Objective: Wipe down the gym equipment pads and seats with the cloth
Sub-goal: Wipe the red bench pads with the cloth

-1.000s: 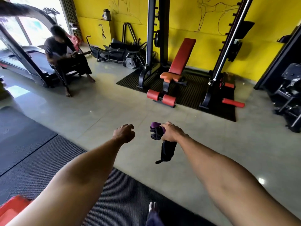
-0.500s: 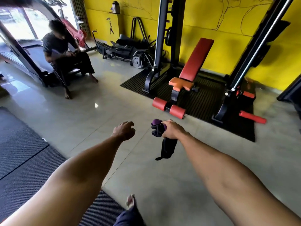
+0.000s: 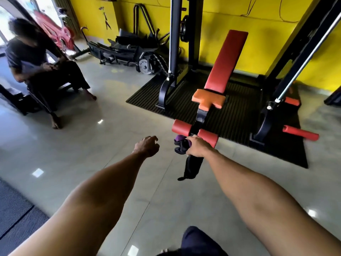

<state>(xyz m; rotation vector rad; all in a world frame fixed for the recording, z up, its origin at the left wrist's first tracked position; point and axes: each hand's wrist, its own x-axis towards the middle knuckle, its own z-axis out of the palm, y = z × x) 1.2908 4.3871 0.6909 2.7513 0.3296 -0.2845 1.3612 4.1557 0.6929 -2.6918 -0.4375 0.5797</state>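
While gripping bunched dark cloth (image 3: pixel 191 165) in right hand (image 3: pixel 196 148) at frame centre, just below red foot rollers (image 3: pixel 181 127), carries left hand (image 3: pixel 147 145) loosely curled and empty beside it. Could trail hanging tail onto floor (image 3: pixel 92 145), pick up grit, then smear orange seat (image 3: pixel 208 97) and red backrest (image 3: pixel 227 58) above.

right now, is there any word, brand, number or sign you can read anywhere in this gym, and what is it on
No text can be read in this view.
On the silver disc: faint marks, too blurred to read.
On the yellow wall: only thin line drawings, no letters.
On the red bench backrest, the orange seat and the cloth: no label or print shows.
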